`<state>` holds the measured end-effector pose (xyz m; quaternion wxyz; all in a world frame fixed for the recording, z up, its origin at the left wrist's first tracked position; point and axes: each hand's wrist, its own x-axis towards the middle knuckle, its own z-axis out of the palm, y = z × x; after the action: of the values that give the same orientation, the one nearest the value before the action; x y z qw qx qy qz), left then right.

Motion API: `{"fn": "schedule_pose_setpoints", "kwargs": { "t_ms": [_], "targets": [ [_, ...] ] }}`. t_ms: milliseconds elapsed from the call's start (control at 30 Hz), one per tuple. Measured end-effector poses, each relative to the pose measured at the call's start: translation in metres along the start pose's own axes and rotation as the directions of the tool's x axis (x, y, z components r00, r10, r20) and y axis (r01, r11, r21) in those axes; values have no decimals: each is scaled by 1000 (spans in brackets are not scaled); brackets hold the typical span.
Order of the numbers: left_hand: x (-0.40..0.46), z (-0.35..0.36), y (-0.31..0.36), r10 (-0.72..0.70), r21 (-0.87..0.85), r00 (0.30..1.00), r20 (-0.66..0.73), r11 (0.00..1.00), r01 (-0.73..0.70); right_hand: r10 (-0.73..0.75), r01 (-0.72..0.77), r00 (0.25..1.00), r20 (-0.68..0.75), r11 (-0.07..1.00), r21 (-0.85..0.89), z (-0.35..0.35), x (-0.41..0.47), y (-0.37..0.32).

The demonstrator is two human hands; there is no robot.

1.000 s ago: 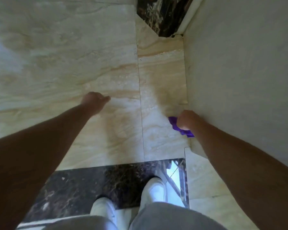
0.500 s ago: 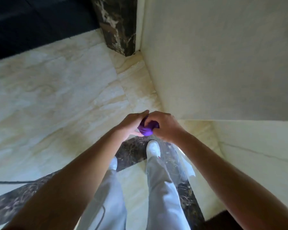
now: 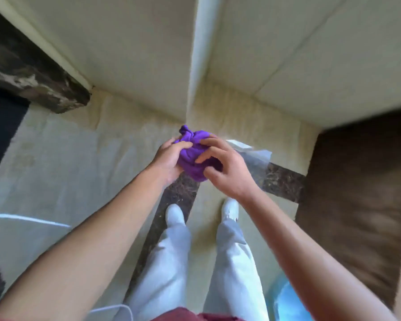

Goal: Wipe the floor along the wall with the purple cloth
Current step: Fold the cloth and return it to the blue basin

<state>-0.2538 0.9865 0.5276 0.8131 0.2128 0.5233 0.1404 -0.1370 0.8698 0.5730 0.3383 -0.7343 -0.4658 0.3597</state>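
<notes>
My left hand (image 3: 166, 159) cups the bunched purple cloth (image 3: 196, 156) from the side, fingers curled onto it, and my right hand (image 3: 222, 167) grips it from the other side with the thumb and fingers pressed into the folds. So 1 cloth is clutched between my 2 hands, lifted in front of me above the floor, with a twisted tip poking up past my fingers. Below the hands I see my 2 legs in light grey trousers (image 3: 171, 262) and 2 white shoes (image 3: 175, 213), standing on the beige marble floor (image 3: 67, 163) crossed by a dark brown marble strip (image 3: 285, 181). Ahead, the cream wall (image 3: 130, 56) meets the floor. A brown rug (image 3: 357, 193) lies at my right.
</notes>
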Motion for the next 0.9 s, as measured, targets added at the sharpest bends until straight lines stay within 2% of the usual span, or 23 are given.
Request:
{"fn": "schedule_pose_setpoints", "kwargs": {
  "t_ms": [33, 67, 100, 133, 167, 200, 233, 267, 300, 333, 367, 433, 533, 600, 633, 667, 767, 900],
  "targets": [
    [-8, 17, -11, -7, 15, 1000, 27, 1000, 7, 105, -98, 989, -104, 992, 74, -10, -19, 7],
    [-18, 43, -27, -21, 59, 998, 67, 998, 17, 223, -187, 940, -259, 970, 155, -24, -47, 17],
    [-28, 64, -42, -32, 90, 994, 104, 996, 22, 338, -259, 850, -403, 936, 239, -34, -71, 28],
    [-35, 80, -57, -43, 116, 989, 145, 993, 26, 464, -315, 743, -482, 878, 359, -41, -94, 43],
    [-46, 100, -80, -76, 157, 978, 195, 987, 45, 610, -349, 620, -494, 778, 522, -49, -124, 59],
    [-53, 112, -96, -99, 193, 967, 233, 980, 53, 727, -337, 549, -412, 644, 687, -55, -142, 70],
    [-67, 131, -124, -150, 258, 946, 287, 963, 74, 822, -283, 491, -289, 464, 839, -61, -176, 86],
    [-78, 145, -146, -191, 319, 929, 318, 944, 85, 862, -220, 476, -171, 305, 927, -64, -202, 100],
    [-93, 160, -177, -238, 372, 907, 347, 923, 100, 869, -136, 483, -111, 200, 970, -65, -237, 113],
    [-105, 170, -203, -266, 423, 901, 343, 900, 104, 863, -48, 493, -109, 152, 987, -65, -269, 121],
    [-111, 174, -224, -267, 465, 903, 337, 881, 87, 860, 32, 490, -142, 146, 989, -65, -292, 123],
    [-131, 183, -275, -247, 618, 906, 344, 786, -21, 872, 172, 425, -243, 185, 967, -66, -349, 128],
    [-172, 188, -349, -248, 820, 860, 447, 499, -282, 879, 288, 323, -351, 263, 921, -64, -432, 141],
    [-200, 193, -390, -248, 842, 823, 511, 338, -420, 882, 353, 287, -375, 267, 897, -62, -481, 148],
    [-218, 198, -413, -265, 839, 808, 526, 313, -444, 884, 386, 279, -376, 255, 886, -60, -511, 152],
    [-233, 203, -429, -304, 846, 802, 514, 330, -418, 881, 411, 286, -376, 241, 879, -60, -532, 153],
    [-272, 214, -483, -523, 879, 724, 450, 405, -253, 884, 454, 289, -367, 211, 866, -56, -599, 167],
    [-297, 230, -553, -627, 886, 640, 443, 415, -206, 935, 546, 166, -312, 176, 819, -51, -672, 201]
  ]
}}
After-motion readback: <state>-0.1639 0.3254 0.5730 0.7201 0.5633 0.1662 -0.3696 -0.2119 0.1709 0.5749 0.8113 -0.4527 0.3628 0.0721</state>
